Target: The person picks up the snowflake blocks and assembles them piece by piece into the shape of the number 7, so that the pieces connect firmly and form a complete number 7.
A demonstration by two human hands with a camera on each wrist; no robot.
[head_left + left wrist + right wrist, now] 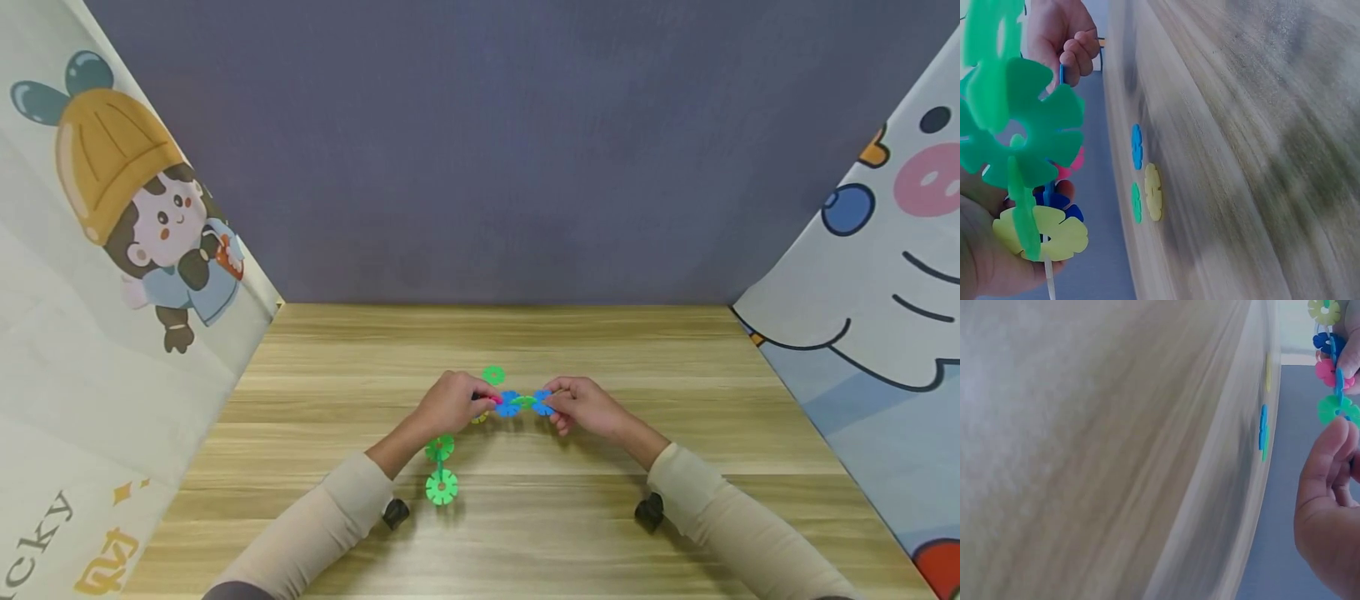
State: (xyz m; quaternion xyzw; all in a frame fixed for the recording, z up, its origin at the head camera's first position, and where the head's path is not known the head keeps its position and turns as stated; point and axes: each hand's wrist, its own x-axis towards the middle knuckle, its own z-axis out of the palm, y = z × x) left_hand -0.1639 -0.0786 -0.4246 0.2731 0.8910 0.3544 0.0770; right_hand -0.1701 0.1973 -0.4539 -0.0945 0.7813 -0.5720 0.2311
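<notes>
A chain of interlocking notched plastic snowflake discs runs between the hands. In the head view my left hand [453, 402] pinches the chain near a pink disc [1327, 373] and a blue disc [508, 403]. A green disc [525, 401] joins that one to another blue disc [543, 402] at the right end, pinched between the right hand's [587, 406] thumb and fingers. From the left hand the other part hangs toward the person, with a yellow disc [1072, 240] and green discs [442, 487]. The left palm is partly hidden behind the chain in the left wrist view.
Loose discs lie on the wooden table [570, 533] past the hands: a blue one [1137, 147], a yellow one [1154, 192] and a green one [492, 375]. A grey panel [480, 167] stands at the back, with printed cloths on both sides.
</notes>
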